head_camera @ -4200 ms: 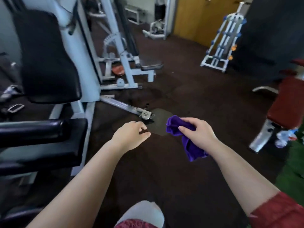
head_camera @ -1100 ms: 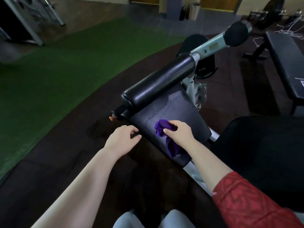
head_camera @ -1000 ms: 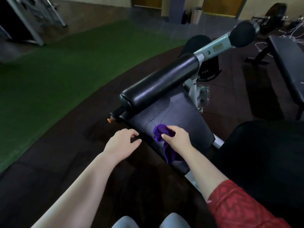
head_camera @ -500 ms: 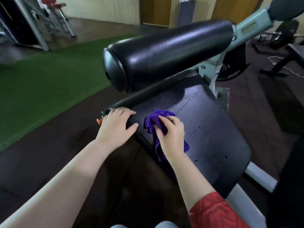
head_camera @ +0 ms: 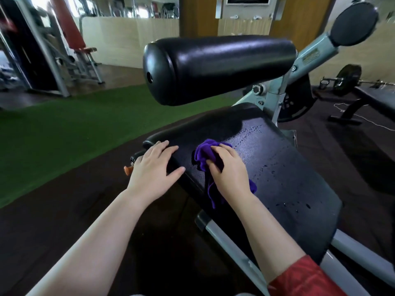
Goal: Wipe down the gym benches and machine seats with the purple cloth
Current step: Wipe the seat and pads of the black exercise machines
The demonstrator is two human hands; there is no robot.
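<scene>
Cloth: most of my purple cloth (head_camera: 205, 152) is hidden under my right hand (head_camera: 229, 174); only a bunched front and a limp tail over the pad's near edge show
Edges: flat bench (head_camera: 378, 99) at far right is cut off; racks at far left are too blurred to make out
Seat pad: black wedge-shaped seat pad (head_camera: 288, 178), smooth and glossy, dotted with droplets; grey metal tube (head_camera: 233, 251) runs beneath it
Roller: fat black cylinder, the roller pad (head_camera: 220, 67), shiny, standing above the seat
Knob: small orange knob (head_camera: 127, 169) just beside my left wrist
Floor: green turf (head_camera: 53, 135) beyond dark matting
Left hand: my left hand (head_camera: 154, 169) lies flat, fingers straight and spread, on the pad's near left corner; it holds nothing
Right hand: fingers curled over the bunched cloth, pressing it onto the pad top; red sleeve (head_camera: 303, 278) at my forearm
</scene>
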